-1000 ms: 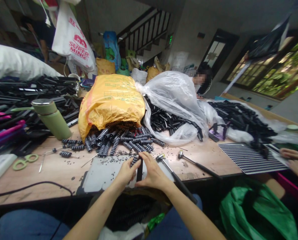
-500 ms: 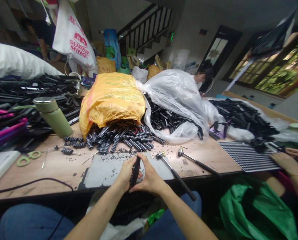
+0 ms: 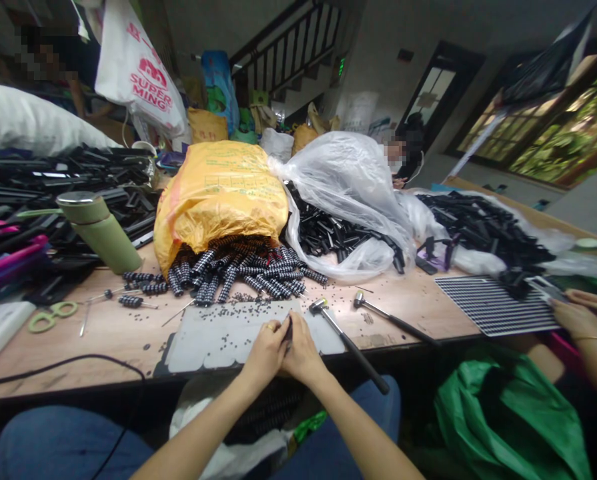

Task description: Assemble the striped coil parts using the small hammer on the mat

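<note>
My left hand (image 3: pixel 267 348) and my right hand (image 3: pixel 302 348) are closed together over the near edge of the table. Between them they grip a black strip-like piece (image 3: pixel 289 327), mostly hidden by my fingers. Below and behind them lies a grey mat (image 3: pixel 205 343) scattered with tiny black bits. Right of my hands rests a hammer (image 3: pixel 345 340), its head on the mat and its handle jutting past the table edge. A second hammer (image 3: pixel 393 320) lies farther right. Black-and-white ridged rods (image 3: pixel 238 270) spill from a yellow bag (image 3: pixel 223 193) beyond the mat.
A clear plastic bag (image 3: pixel 348 187) holds black parts. To the left stand a green flask (image 3: pixel 101 233) and scissors (image 3: pixel 53 316); a cable (image 3: pixel 78 360) crosses the table. At right, a co-worker's hands (image 3: pixel 581 319) work by a striped board (image 3: pixel 493 307). A green bag (image 3: pixel 518 413) hangs below.
My hands have drawn together around the black piece, covering most of it; before, its length showed upright between spread fingers. The view has shifted slightly.
</note>
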A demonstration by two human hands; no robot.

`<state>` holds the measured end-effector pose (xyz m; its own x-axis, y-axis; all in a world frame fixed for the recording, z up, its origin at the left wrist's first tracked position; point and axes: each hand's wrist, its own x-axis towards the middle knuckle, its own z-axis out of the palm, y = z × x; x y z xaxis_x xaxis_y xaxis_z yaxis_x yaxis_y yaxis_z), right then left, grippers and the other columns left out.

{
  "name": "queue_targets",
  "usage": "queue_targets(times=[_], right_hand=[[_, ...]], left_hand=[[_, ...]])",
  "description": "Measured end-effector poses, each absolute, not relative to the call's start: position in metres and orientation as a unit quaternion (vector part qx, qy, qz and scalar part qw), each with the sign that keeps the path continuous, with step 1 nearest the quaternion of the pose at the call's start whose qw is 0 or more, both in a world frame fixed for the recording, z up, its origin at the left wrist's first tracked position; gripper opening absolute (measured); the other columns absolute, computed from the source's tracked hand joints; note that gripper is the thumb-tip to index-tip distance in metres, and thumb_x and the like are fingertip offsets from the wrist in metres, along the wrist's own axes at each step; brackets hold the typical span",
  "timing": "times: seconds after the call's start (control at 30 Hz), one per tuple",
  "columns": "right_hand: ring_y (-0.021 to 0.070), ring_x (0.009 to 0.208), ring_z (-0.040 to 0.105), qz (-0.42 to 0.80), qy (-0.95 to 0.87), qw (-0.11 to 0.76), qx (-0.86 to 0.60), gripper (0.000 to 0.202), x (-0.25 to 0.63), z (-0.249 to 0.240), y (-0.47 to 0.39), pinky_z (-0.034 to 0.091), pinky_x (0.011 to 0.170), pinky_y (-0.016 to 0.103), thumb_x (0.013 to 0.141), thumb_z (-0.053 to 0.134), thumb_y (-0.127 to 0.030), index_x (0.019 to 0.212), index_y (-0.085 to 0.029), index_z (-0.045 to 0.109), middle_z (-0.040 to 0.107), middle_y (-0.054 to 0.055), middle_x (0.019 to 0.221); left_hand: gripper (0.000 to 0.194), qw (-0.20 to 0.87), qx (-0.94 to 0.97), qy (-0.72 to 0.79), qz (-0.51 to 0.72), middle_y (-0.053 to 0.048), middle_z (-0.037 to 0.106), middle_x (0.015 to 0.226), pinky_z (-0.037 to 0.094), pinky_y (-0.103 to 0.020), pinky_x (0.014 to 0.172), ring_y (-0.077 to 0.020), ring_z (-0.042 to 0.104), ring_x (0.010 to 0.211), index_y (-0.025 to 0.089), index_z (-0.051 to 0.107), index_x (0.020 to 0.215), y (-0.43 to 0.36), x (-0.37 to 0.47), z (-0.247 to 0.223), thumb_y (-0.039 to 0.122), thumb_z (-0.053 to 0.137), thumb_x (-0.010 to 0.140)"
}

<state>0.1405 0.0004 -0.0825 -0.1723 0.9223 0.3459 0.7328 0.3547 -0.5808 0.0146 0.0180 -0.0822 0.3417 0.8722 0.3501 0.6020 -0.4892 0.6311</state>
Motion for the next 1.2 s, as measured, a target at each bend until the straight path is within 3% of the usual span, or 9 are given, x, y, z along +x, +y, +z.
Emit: queue_targets(times=[0.07, 0.2, 0.3, 0.4, 0.57, 0.67, 0.87, 1.07, 1.2], right_hand=[[0.03, 0.117, 0.038, 0.075, -0.729, 0.271, -0.624, 0.073, 0.162, -0.082, -0.001, 0.037, 0.093, 0.043, 0.065, 0.065, -0.029, 0.127, -0.011, 0.031, 0.041, 0.019, 0.125], [0.0306, 0.092, 0.054, -0.062, -0.618, 0.096, -0.778, 0.019, 0.214, -0.067, -0.006, 0.042, 0.075, 0.041, 0.082, 0.048, -0.027, 0.09, -0.011, 0.056, 0.059, 0.018, 0.092], [0.0245, 0.073, 0.059, -0.028, -0.617, 0.064, -0.784, 0.024, 0.229, -0.052, -0.016, 0.041, 0.063, 0.031, 0.089, 0.036, -0.026, 0.079, -0.014, 0.054, 0.062, 0.012, 0.073], [0.0182, 0.064, 0.06, 0.048, -0.649, 0.147, -0.744, 0.032, 0.216, -0.046, -0.033, 0.039, 0.057, 0.024, 0.093, 0.024, -0.031, 0.082, -0.017, 0.051, 0.062, 0.006, 0.067], [0.0179, 0.052, 0.059, 0.097, -0.682, 0.106, -0.717, 0.038, 0.187, -0.047, -0.047, 0.032, 0.048, 0.023, 0.093, 0.019, -0.032, 0.077, -0.018, 0.049, 0.06, 0.005, 0.058], [0.0176, 0.05, 0.057, 0.098, -0.682, 0.173, -0.704, 0.041, 0.181, -0.028, -0.046, 0.031, 0.047, 0.023, 0.093, 0.016, -0.037, 0.074, -0.019, 0.048, 0.059, 0.004, 0.056], [0.0147, 0.046, 0.054, 0.14, -0.695, 0.325, -0.626, 0.042, 0.15, 0.009, -0.05, 0.034, 0.047, 0.022, 0.092, 0.016, -0.039, 0.075, -0.02, 0.048, 0.055, 0.002, 0.054], [0.0225, 0.05, 0.06, 0.121, -0.778, 0.104, -0.607, 0.034, 0.125, -0.03, -0.045, 0.03, 0.046, 0.026, 0.091, 0.024, -0.032, 0.092, -0.018, 0.054, 0.065, 0.008, 0.064], [0.0207, 0.057, 0.062, 0.096, -0.732, 0.125, -0.663, 0.038, 0.151, -0.028, -0.035, 0.03, 0.049, 0.025, 0.093, 0.019, -0.034, 0.079, -0.02, 0.051, 0.064, 0.005, 0.061]], left_hand=[[0.041, 0.11, 0.855, 0.427, 0.272, -0.012, 0.058, 0.097, 0.043, -0.034, 0.079, -0.0193, 0.052, 0.09, 0.011, 0.051, 0.116, 0.018, 0.009, -0.087, 0.005, 0.041, 0.077], [0.036, -0.031, 0.896, 0.405, 0.18, -0.01, 0.061, 0.095, 0.038, -0.038, 0.077, -0.0205, 0.053, 0.086, 0.015, 0.051, 0.115, 0.022, -0.003, -0.08, 0.008, 0.041, 0.081], [0.035, -0.069, 0.894, 0.411, 0.163, -0.009, 0.062, 0.095, 0.034, -0.039, 0.079, -0.0205, 0.053, 0.089, 0.016, 0.051, 0.115, 0.023, -0.006, -0.076, 0.009, 0.041, 0.082], [0.036, -0.077, 0.892, 0.414, 0.164, -0.009, 0.063, 0.098, 0.032, -0.04, 0.082, -0.0207, 0.052, 0.093, 0.016, 0.051, 0.116, 0.022, -0.006, -0.077, 0.008, 0.039, 0.083], [0.04, -0.067, 0.891, 0.425, 0.148, -0.011, 0.062, 0.104, 0.033, -0.043, 0.086, -0.022, 0.052, 0.098, 0.016, 0.049, 0.12, 0.018, -0.003, -0.081, 0.008, 0.036, 0.083], [0.042, -0.06, 0.886, 0.436, 0.145, -0.013, 0.055, 0.119, 0.03, -0.044, 0.094, -0.0232, 0.047, 0.11, 0.013, 0.044, 0.124, 0.012, 0.007, -0.084, 0.01, 0.033, 0.083], [0.073, -0.011, 0.88, 0.444, 0.167, -0.024, 0.034, 0.135, 0.017, -0.049, 0.103, -0.0323, 0.021, 0.13, -0.001, 0.03, 0.131, 0.0, 0.029, -0.094, 0.05, 0.037, 0.079], [0.059, 0.001, 0.887, 0.428, 0.176, -0.022, 0.034, 0.135, 0.021, -0.043, 0.103, -0.0285, 0.025, 0.129, -0.001, 0.029, 0.13, 0.005, 0.029, -0.102, 0.024, 0.037, 0.078], [0.041, 0.054, 0.866, 0.471, 0.157, -0.018, 0.058, 0.107, 0.04, -0.039, 0.087, -0.0249, 0.051, 0.104, 0.006, 0.046, 0.118, 0.006, 0.027, -0.085, 0.011, 0.035, 0.079]])
